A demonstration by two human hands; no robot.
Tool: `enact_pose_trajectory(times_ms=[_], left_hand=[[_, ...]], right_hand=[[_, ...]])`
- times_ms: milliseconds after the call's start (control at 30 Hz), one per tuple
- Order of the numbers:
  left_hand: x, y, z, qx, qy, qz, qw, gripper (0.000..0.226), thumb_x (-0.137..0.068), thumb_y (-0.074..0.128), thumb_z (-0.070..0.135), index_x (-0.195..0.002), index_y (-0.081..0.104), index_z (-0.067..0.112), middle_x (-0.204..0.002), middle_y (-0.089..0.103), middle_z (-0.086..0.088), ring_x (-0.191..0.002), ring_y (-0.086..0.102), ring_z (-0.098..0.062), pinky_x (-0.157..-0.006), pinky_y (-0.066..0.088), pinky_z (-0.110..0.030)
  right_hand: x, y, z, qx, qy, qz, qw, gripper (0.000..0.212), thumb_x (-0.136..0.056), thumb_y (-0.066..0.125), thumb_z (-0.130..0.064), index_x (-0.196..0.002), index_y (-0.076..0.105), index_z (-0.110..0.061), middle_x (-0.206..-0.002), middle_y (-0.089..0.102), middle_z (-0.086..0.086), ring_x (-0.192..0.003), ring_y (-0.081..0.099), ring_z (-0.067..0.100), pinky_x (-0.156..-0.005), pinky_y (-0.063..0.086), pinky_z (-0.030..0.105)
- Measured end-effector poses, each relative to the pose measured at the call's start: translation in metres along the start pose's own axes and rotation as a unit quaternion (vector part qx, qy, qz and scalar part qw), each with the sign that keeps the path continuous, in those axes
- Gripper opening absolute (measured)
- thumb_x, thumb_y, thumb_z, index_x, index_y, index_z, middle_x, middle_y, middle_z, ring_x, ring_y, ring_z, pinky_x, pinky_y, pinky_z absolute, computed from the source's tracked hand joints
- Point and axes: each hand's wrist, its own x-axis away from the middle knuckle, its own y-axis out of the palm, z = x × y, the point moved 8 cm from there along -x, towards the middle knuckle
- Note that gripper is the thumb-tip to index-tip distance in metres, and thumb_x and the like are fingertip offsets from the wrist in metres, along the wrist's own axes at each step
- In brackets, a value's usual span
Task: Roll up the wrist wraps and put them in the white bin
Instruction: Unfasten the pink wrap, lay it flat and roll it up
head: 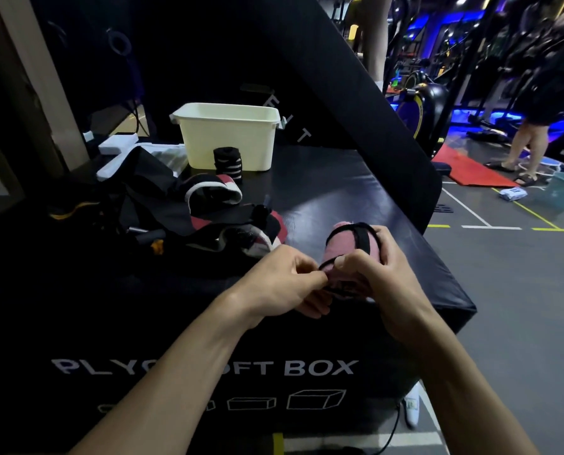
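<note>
- Far left of the tabletop there's a heap of black straps and gear (123, 192), some of it too dark for me to sort out.
- Just right of that heap are the loose wrist wraps (215, 192), pink, white and black, still unrolled and lying toward the middle of the tabletop.
- Behind them, near the far edge, sits the white bin (228, 136), with one rolled black wrap (228, 164) standing upright just in front of its wall, outside the bin as far as I can see.
- My left hand (284, 284) is pinching the loose black strap end of the pink roll (346, 251) between thumb and fingertips, over the near right part of the tabletop.
- My right hand (382, 270) is wrapped round that pink roll, thumb on top, fingers curled behind it.
- The bit that matters: the roll's long axis points away from me and a little left, and the bin is farther back and to the left of both hands. My guess is the tail needs fastening first, then the roll goes up-left, with the left hand slightly nearer the bin.
</note>
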Motion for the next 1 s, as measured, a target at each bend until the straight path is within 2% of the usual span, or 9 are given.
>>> enact_pose_trajectory(times_ms=[133, 233, 333, 467, 567, 633, 700, 900, 1000], left_hand=[[0.006, 0.004, -0.001, 0.03, -0.007, -0.03, 0.999, 0.027, -0.095, 0.052, -0.002, -0.076, 0.07, 0.001, -0.07, 0.07, -0.013, -0.06, 0.068, -0.019, -0.057, 0.059, -0.026], [0.007, -0.004, 0.0, 0.026, -0.014, -0.012, 0.999, 0.022, -0.096, 0.053, 0.002, -0.077, 0.064, 0.0, -0.063, 0.066, -0.007, -0.05, 0.062, -0.016, -0.048, 0.051, -0.023], [0.008, -0.012, -0.001, 0.027, -0.022, 0.0, 0.999, 0.029, -0.097, 0.052, 0.004, -0.068, 0.055, 0.008, -0.056, 0.057, 0.0, -0.044, 0.057, -0.014, -0.041, 0.042, -0.02], [0.008, -0.019, -0.005, 0.036, -0.046, 0.012, 0.998, 0.043, -0.094, 0.054, 0.008, -0.054, 0.057, 0.021, -0.054, 0.052, 0.002, -0.043, 0.055, -0.014, -0.04, 0.036, -0.018], [0.006, -0.027, -0.011, 0.08, -0.08, 0.035, 0.993, 0.021, -0.092, 0.057, 0.011, -0.071, 0.059, 0.012, -0.051, 0.047, 0.004, -0.039, 0.048, -0.011, -0.039, 0.032, -0.019], [0.004, -0.03, -0.015, 0.123, -0.099, 0.041, 0.987, 0.013, -0.092, 0.055, 0.013, -0.083, 0.059, 0.006, -0.049, 0.041, 0.006, -0.037, 0.042, -0.009, -0.038, 0.031, -0.017], [0.002, -0.03, -0.019, 0.151, -0.116, 0.04, 0.981, 0.022, -0.091, 0.054, 0.016, -0.074, 0.064, 0.006, -0.051, 0.035, 0.006, -0.036, 0.038, -0.008, -0.037, 0.03, -0.017], [-0.003, -0.01, -0.02, 0.233, -0.152, -0.004, 0.961, 0.03, -0.09, 0.05, 0.019, -0.065, 0.064, 0.01, -0.047, 0.029, 0.009, -0.035, 0.029, -0.006, -0.039, 0.015, -0.017], [-0.005, -0.002, -0.018, 0.255, -0.152, -0.02, 0.955, 0.028, -0.091, 0.048, 0.02, -0.068, 0.063, 0.011, -0.045, 0.029, 0.011, -0.035, 0.027, -0.005, -0.041, 0.013, -0.019]], right_hand=[[0.001, 0.007, 0.012, -0.04, 0.093, -0.039, 0.994, 0.041, -0.076, 0.068, -0.031, -0.111, 0.054, -0.017, -0.098, 0.074, 0.011, -0.082, 0.073, 0.02, -0.071, 0.059, 0.042], [0.004, 0.011, 0.012, -0.011, 0.112, -0.063, 0.992, 0.026, -0.09, 0.059, -0.042, -0.112, 0.055, -0.028, -0.111, 0.073, 0.009, -0.086, 0.074, 0.017, -0.069, 0.056, 0.038], [0.001, 0.014, -0.001, -0.01, 0.056, -0.027, 0.998, 0.041, -0.094, 0.056, -0.057, -0.131, 0.05, -0.04, -0.124, 0.062, -0.007, -0.094, 0.069, -0.005, -0.07, 0.058, 0.027], [-0.002, 0.001, -0.019, 0.165, -0.134, 0.041, 0.976, 0.059, -0.088, 0.046, -0.073, -0.141, 0.046, -0.047, -0.137, 0.049, -0.013, -0.126, 0.051, -0.003, -0.104, 0.046, 0.024], [-0.003, 0.003, -0.016, 0.207, -0.176, -0.017, 0.962, 0.052, -0.093, 0.05, -0.065, -0.139, 0.053, -0.041, -0.129, 0.056, -0.015, -0.118, 0.06, 0.002, -0.099, 0.054, 0.037], [-0.001, 0.01, -0.011, 0.248, -0.175, -0.094, 0.948, 0.061, -0.09, 0.063, -0.06, -0.145, 0.048, -0.038, -0.134, 0.057, -0.019, -0.125, 0.056, 0.001, -0.104, 0.051, 0.035], [0.002, 0.012, -0.007, 0.281, -0.169, -0.138, 0.935, 0.076, -0.084, 0.078, -0.049, -0.15, 0.042, -0.035, -0.139, 0.058, -0.019, -0.131, 0.052, -0.001, -0.11, 0.044, 0.029], [0.001, 0.003, -0.013, 0.274, -0.209, -0.089, 0.934, 0.066, -0.081, 0.078, -0.035, -0.141, 0.053, -0.028, -0.134, 0.062, -0.016, -0.127, 0.057, 0.004, -0.107, 0.049, 0.037], [0.001, -0.002, -0.014, 0.268, -0.198, -0.068, 0.94, 0.063, -0.081, 0.081, -0.023, -0.139, 0.056, -0.026, -0.124, 0.068, -0.016, -0.116, 0.064, 0.0, -0.102, 0.051, 0.03]])
